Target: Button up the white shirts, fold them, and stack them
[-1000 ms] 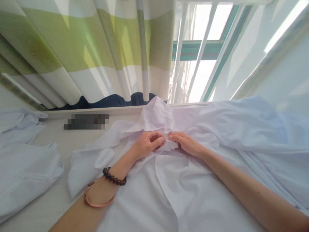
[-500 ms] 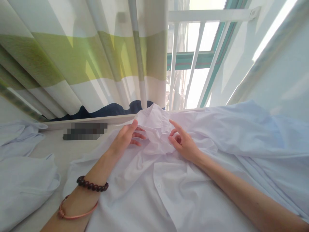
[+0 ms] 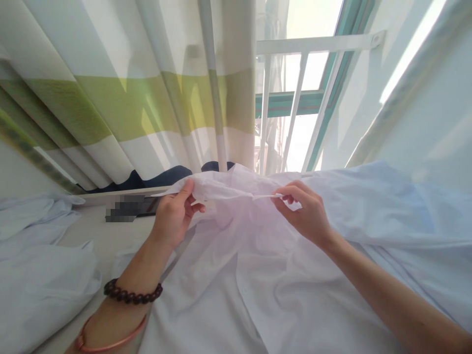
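Observation:
A white button-front garment point(image 3: 221, 275) lies spread before me, its upper part lifted and bunched near the window side. My left hand point(image 3: 173, 214) pinches a folded strip of its cloth between thumb and fingers, and a pointed end of the strip sticks out to the left. On the other side my right hand point(image 3: 304, 209) holds a thin edge of the same cloth at its fingertips. The strip stretches roughly level between both hands. On my left wrist are a dark bead bracelet point(image 3: 132, 292) and a copper-coloured bangle point(image 3: 114, 345).
More white cloth point(image 3: 40, 290) lies at the left, and further white fabric point(image 3: 383, 201) spreads to the right. A dark, partly blurred-out object point(image 3: 147, 206) rests behind my left hand. Beyond are a green-banded curtain point(image 3: 147, 105) and a white window railing point(image 3: 317, 45).
Both hands were apart from each other with loose fingers at the bunched cloth. They have closed on it and drawn a strip taut, left hand leftward, right hand rightward. The view has tilted up slightly.

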A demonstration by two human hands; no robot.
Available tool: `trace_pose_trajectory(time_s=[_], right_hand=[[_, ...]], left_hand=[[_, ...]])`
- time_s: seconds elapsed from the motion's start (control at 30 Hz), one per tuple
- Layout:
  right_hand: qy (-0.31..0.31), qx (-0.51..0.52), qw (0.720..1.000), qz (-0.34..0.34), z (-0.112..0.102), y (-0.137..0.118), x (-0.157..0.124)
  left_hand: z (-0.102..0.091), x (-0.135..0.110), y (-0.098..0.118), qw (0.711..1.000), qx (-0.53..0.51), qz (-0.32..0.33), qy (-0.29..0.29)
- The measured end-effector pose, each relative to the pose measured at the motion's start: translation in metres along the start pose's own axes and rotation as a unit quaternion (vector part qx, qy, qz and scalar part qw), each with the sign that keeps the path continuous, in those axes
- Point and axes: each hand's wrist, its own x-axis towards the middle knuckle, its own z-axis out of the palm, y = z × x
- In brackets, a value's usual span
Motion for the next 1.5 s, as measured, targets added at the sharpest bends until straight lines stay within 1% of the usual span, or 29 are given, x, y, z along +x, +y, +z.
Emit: trace_pose_trajectory(time_s=[0.07, 0.1, 0.13, 0.17, 0.23, 0.27, 0.3, 0.33, 0.37, 0.47, 0.5, 0.53, 0.57, 0.63, 0.7, 0.73, 0.8, 0.87, 0.93, 0.97, 1.0, 1.03, 1.1, 1.17, 1.23, 1.3, 1.4, 1.5], right_hand=[[-0.01, -0.008, 1.0, -0.002, -0.002, 0.0, 0.0], [-0.029, -0.012, 1.0, 0.003, -0.003, 0.001, 0.0], [-0.068, -0.01, 0.998, 0.013, -0.004, 0.002, 0.0], [-0.124, -0.002, 0.992, 0.028, -0.006, 0.003, -0.001], [-0.249, 0.036, 0.965, 0.069, -0.01, 0.005, -0.001], [-0.297, 0.059, 0.949, 0.089, -0.012, 0.006, -0.001], [-0.323, 0.08, 0.937, 0.105, -0.012, 0.006, -0.001], [-0.322, 0.098, 0.934, 0.118, -0.012, 0.005, -0.001], [-0.296, 0.107, 0.94, 0.132, -0.011, 0.004, -0.001], [-0.156, 0.092, 0.969, 0.168, -0.002, -0.002, -0.001], [-0.125, 0.076, 0.974, 0.173, 0.001, -0.004, -0.001], [-0.116, 0.059, 0.977, 0.171, 0.005, -0.006, -0.003], [-0.133, 0.044, 0.977, 0.16, 0.009, -0.008, -0.005], [-0.211, 0.009, 0.968, 0.135, 0.016, -0.01, -0.012], [-0.28, -0.049, 0.95, 0.128, 0.022, -0.01, -0.02], [-0.296, -0.083, 0.942, 0.133, 0.024, -0.009, -0.023], [-0.299, -0.135, 0.932, 0.154, 0.027, -0.007, -0.028], [-0.279, -0.147, 0.932, 0.18, 0.027, -0.004, -0.028], [-0.242, -0.1, 0.939, 0.221, 0.024, -0.001, -0.024], [-0.218, -0.052, 0.941, 0.253, 0.021, 0.0, -0.021], [-0.189, 0.008, 0.937, 0.293, 0.018, 0.001, -0.017], [-0.16, 0.072, 0.926, 0.336, 0.015, 0.001, -0.013], [-0.111, 0.189, 0.886, 0.409, 0.009, 0.0, -0.006], [-0.085, 0.271, 0.848, 0.447, 0.007, -0.003, -0.001], [-0.083, 0.327, 0.828, 0.449, 0.006, -0.006, 0.001], [-0.09, 0.357, 0.821, 0.435, 0.007, -0.009, 0.002], [-0.104, 0.371, 0.825, 0.413, 0.006, -0.012, 0.003], [-0.109, 0.366, 0.834, 0.398, 0.005, -0.016, 0.005]], left_hand=[[0.001, -0.001, -0.001, 1.0, -0.004, -0.008, -0.003], [0.002, -0.001, -0.002, 1.0, -0.006, -0.012, -0.006], [0.002, -0.001, -0.003, 1.0, -0.009, -0.016, -0.01], [0.002, -0.001, -0.003, 1.0, -0.01, -0.019, -0.018], [0.001, -0.002, -0.003, 0.998, -0.004, -0.029, -0.047], [0.001, -0.003, -0.002, 0.997, 0.006, -0.036, -0.067], [0.001, -0.004, -0.001, 0.995, 0.021, -0.046, -0.091], [0.001, -0.006, 0.0, 0.991, 0.037, -0.058, -0.116], [0.001, -0.008, 0.001, 0.986, 0.051, -0.07, -0.144], [0.001, -0.017, 0.004, 0.967, 0.09, -0.11, -0.212], [0.002, -0.021, 0.005, 0.958, 0.11, -0.131, -0.23], [0.002, -0.025, 0.007, 0.947, 0.136, -0.151, -0.247], [0.003, -0.029, 0.008, 0.934, 0.167, -0.17, -0.266], [0.003, -0.034, 0.013, 0.907, 0.226, -0.186, -0.302], [0.002, -0.037, 0.018, 0.892, 0.263, -0.169, -0.328], [0.002, -0.037, 0.019, 0.887, 0.273, -0.16, -0.335], [-0.001, -0.037, 0.021, 0.885, 0.284, -0.145, -0.34], [-0.003, -0.035, 0.023, 0.892, 0.287, -0.125, -0.326], [-0.004, -0.032, 0.023, 0.906, 0.282, -0.107, -0.298], [-0.005, -0.031, 0.024, 0.912, 0.278, -0.105, -0.283], [-0.007, -0.029, 0.024, 0.917, 0.274, -0.108, -0.268], [-0.008, -0.027, 0.024, 0.923, 0.268, -0.114, -0.253], [-0.013, -0.022, 0.024, 0.932, 0.258, -0.125, -0.224], [-0.018, -0.019, 0.022, 0.937, 0.249, -0.127, -0.21], [-0.021, -0.018, 0.021, 0.936, 0.249, -0.123, -0.214], [-0.021, -0.02, 0.022, 0.93, 0.256, -0.117, -0.237], [-0.015, -0.024, 0.029, 0.924, 0.247, -0.096, -0.274], [-0.008, -0.027, 0.036, 0.928, 0.23, -0.087, -0.279]])
